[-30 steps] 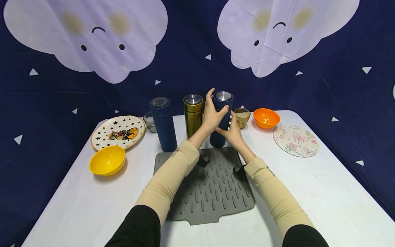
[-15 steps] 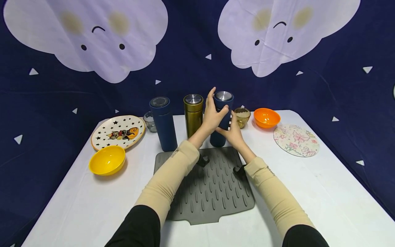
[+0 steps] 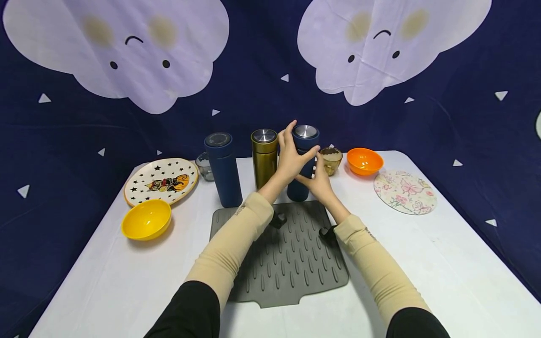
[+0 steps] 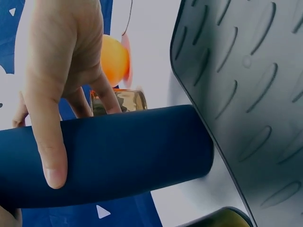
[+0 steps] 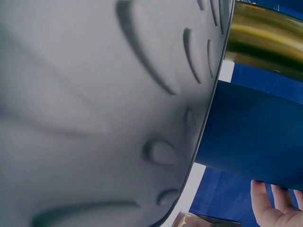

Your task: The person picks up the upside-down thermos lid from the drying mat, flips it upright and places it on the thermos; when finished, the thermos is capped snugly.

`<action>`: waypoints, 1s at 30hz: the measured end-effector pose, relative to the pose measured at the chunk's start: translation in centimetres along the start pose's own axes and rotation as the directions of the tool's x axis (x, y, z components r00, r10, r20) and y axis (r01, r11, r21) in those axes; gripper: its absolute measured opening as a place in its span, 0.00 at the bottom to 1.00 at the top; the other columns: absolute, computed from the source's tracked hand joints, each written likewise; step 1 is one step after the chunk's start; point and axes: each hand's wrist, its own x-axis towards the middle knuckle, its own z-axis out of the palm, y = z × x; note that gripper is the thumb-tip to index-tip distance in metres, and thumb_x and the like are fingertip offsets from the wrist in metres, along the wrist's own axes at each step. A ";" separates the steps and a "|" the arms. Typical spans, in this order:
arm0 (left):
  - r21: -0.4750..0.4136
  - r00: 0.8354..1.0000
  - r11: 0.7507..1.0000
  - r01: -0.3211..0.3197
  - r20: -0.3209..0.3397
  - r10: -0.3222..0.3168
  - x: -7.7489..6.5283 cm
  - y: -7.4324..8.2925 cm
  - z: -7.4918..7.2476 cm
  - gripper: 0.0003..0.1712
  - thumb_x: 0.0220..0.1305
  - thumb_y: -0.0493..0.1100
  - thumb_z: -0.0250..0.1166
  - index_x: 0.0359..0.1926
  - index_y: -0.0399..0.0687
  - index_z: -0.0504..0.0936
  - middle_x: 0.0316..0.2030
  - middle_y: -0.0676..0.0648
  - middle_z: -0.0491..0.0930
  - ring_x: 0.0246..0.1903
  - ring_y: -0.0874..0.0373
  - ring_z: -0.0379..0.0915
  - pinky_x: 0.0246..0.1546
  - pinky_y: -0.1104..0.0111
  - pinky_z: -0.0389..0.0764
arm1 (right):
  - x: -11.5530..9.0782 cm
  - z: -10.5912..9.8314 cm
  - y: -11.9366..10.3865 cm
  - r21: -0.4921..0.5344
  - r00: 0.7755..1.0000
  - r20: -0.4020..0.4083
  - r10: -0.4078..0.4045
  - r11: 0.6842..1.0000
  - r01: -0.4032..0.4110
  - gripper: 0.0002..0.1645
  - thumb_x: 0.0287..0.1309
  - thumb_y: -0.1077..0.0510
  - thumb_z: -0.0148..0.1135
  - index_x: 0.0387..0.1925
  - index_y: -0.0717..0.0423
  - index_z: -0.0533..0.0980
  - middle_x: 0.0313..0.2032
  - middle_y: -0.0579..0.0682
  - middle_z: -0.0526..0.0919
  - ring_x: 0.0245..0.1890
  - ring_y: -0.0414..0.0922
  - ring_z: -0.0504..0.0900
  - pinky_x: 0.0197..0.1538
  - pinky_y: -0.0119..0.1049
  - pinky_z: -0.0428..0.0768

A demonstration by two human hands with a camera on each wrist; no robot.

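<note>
A dark blue thermos bottle [image 3: 298, 188] with a steel-topped lid stands upright behind the grey mat's far edge. My left hand [image 3: 291, 159] holds its upper part from the left, the thumb across the front and the fingers along the lid's side. Lower down, my right hand [image 3: 320, 183] grips the body from the right. In the left wrist view the right thumb [image 4: 53, 156] lies across the blue bottle [image 4: 137, 146], with other fingers behind. Right-hand fingertips [image 5: 259, 201] touch the bottle [image 5: 251, 132] in the right wrist view, where the left hand does not show.
A gold thermos [image 3: 265, 164] and another blue thermos [image 3: 226, 173] stand to the left. Around them are a grey ridged mat [image 3: 291, 263], star-patterned plate [image 3: 148, 176], yellow bowl [image 3: 147, 220], glass cups [image 3: 331, 162], orange bowl [image 3: 365, 162] and floral round mat [image 3: 405, 192].
My left thumb has shifted slightly to the right across the bottle's front, and the left fingers have moved a little. The right hand and the bottle look unmoved.
</note>
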 end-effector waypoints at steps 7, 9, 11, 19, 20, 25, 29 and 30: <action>-0.033 1.000 0.999 0.013 0.006 -0.013 -0.1 0.0 0.0 0.44 0.57 0.43 0.58 0.70 0.59 0.46 0.66 0.43 0.52 0.57 0.47 0.64 0.52 0.54 0.69 | 0.0 0.1 0.0 0.007 1.000 0.011 0.016 1.000 -0.016 0.55 0.53 0.56 0.66 0.70 0.53 0.39 0.61 0.68 0.59 0.59 0.62 0.64 0.57 0.55 0.66; -0.024 1.000 1.000 0.008 0.002 -0.008 -0.1 0.1 0.0 0.44 0.57 0.44 0.59 0.70 0.57 0.46 0.66 0.43 0.51 0.58 0.47 0.62 0.54 0.54 0.68 | 0.1 0.1 0.0 0.013 1.000 0.015 0.020 1.000 -0.020 0.55 0.53 0.55 0.66 0.71 0.52 0.39 0.61 0.67 0.59 0.58 0.62 0.64 0.57 0.56 0.66; -0.001 1.000 1.000 0.000 -0.007 0.000 0.0 0.1 0.0 0.45 0.58 0.47 0.62 0.70 0.56 0.47 0.64 0.43 0.51 0.58 0.47 0.62 0.54 0.55 0.69 | 0.0 0.0 0.0 0.009 0.999 0.020 0.026 1.000 -0.026 0.55 0.53 0.55 0.65 0.71 0.51 0.39 0.61 0.67 0.58 0.58 0.62 0.64 0.56 0.56 0.67; -0.006 0.999 1.000 0.007 0.033 -0.007 0.0 0.2 -0.1 0.43 0.58 0.44 0.58 0.70 0.58 0.45 0.65 0.42 0.52 0.56 0.46 0.65 0.52 0.55 0.70 | 0.0 -0.1 0.0 0.007 0.999 0.022 0.035 0.999 -0.035 0.55 0.53 0.55 0.65 0.71 0.50 0.39 0.61 0.67 0.60 0.56 0.62 0.67 0.55 0.54 0.69; -0.012 0.999 1.000 0.009 0.039 -0.009 0.0 0.1 -0.1 0.44 0.58 0.43 0.57 0.70 0.58 0.44 0.66 0.43 0.52 0.56 0.46 0.64 0.52 0.54 0.69 | -0.1 -0.1 0.0 0.007 0.999 0.021 0.036 0.999 -0.036 0.55 0.53 0.54 0.65 0.71 0.49 0.39 0.61 0.67 0.60 0.56 0.62 0.66 0.55 0.54 0.69; 0.029 0.999 1.000 -0.001 0.038 0.000 0.0 0.0 -0.1 0.45 0.59 0.49 0.62 0.70 0.56 0.45 0.63 0.42 0.49 0.55 0.45 0.64 0.52 0.56 0.70 | -0.1 -0.1 0.0 0.003 0.999 0.024 0.033 0.999 -0.033 0.56 0.54 0.55 0.65 0.71 0.53 0.37 0.63 0.68 0.57 0.59 0.62 0.63 0.57 0.56 0.66; 0.021 0.998 0.999 -0.025 0.056 0.024 0.1 0.0 -0.2 0.43 0.60 0.47 0.60 0.70 0.54 0.44 0.64 0.41 0.49 0.54 0.44 0.65 0.51 0.55 0.71 | 0.0 -0.1 0.0 0.007 0.999 0.022 0.037 0.999 -0.037 0.55 0.54 0.54 0.65 0.71 0.51 0.38 0.62 0.67 0.58 0.58 0.62 0.65 0.57 0.55 0.67; 0.009 0.997 0.999 -0.032 0.066 0.032 0.1 -0.1 -0.2 0.43 0.60 0.45 0.58 0.70 0.54 0.44 0.65 0.40 0.49 0.54 0.45 0.65 0.51 0.55 0.71 | 0.0 -0.1 0.0 0.007 0.999 0.021 0.038 0.999 -0.038 0.55 0.53 0.54 0.65 0.71 0.50 0.38 0.62 0.67 0.58 0.58 0.62 0.65 0.56 0.55 0.67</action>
